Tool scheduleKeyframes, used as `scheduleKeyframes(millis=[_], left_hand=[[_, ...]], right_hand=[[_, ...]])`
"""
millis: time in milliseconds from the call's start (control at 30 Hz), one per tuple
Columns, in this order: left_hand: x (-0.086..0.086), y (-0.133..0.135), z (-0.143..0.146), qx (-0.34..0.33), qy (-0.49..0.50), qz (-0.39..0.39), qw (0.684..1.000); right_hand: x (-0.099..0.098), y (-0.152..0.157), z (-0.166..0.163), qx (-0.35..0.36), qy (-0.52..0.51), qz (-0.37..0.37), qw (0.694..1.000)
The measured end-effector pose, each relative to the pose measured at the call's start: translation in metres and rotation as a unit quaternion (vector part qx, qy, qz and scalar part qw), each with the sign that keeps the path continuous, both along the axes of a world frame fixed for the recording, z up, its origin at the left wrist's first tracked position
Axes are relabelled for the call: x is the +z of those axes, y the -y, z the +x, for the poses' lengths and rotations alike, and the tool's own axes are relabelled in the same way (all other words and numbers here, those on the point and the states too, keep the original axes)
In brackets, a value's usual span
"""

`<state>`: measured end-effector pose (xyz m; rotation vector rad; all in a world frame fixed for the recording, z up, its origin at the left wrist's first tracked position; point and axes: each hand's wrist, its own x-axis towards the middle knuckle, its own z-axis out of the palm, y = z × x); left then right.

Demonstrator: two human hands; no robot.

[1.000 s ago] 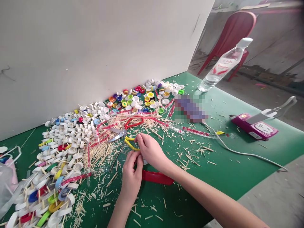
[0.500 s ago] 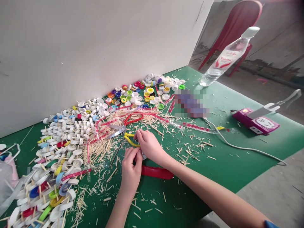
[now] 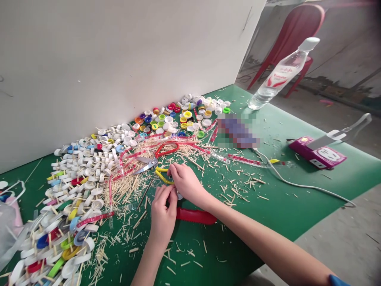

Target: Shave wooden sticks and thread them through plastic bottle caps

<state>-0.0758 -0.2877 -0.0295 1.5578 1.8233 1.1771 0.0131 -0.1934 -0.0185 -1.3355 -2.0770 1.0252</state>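
Note:
My left hand [image 3: 163, 216] and my right hand [image 3: 186, 183] meet above the green table [image 3: 268, 206], fingers curled and pinched together on a small object I cannot make out. Just beyond my right fingers lie yellow-handled cutters [image 3: 162, 176]. A red tool [image 3: 195, 215] lies flat under my right wrist. Red-handled scissors [image 3: 154, 157] rest on a heap of wooden sticks [image 3: 131, 186]. Loose bottle caps [image 3: 178, 117] in many colours lie at the back, and caps pierced with sticks [image 3: 77, 186] spread to the left.
A white board [image 3: 119, 59] stands along the table's back. A water bottle [image 3: 279, 75] leans at the far right, near a pink power strip [image 3: 317, 153] with a white cable [image 3: 297, 184]. A red chair [image 3: 294, 35] stands behind. Stick fragments litter the table.
Both hands have stayed together at the same spot with small finger movements. The camera view shifted slightly.

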Motion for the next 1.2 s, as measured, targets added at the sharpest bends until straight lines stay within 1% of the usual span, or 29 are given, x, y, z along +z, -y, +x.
scheduleKeyframes(millis=[300, 567, 967, 1200], left_hand=[[0.001, 0.001, 0.001, 0.004, 0.000, -0.019, 1.000], [-0.005, 0.003, 0.000, 0.008, -0.018, 0.003, 1.000], [-0.008, 0.002, 0.000, 0.011, -0.046, 0.014, 0.999], [-0.009, 0.002, 0.000, 0.011, -0.065, 0.020, 0.998]], right_hand=[[0.002, 0.002, 0.001, 0.003, 0.009, 0.013, 1.000], [-0.003, 0.002, 0.000, 0.002, 0.021, 0.033, 0.999], [-0.006, 0.002, 0.000, 0.011, 0.031, 0.048, 0.998], [-0.004, 0.002, 0.001, 0.009, 0.027, 0.037, 0.999]])
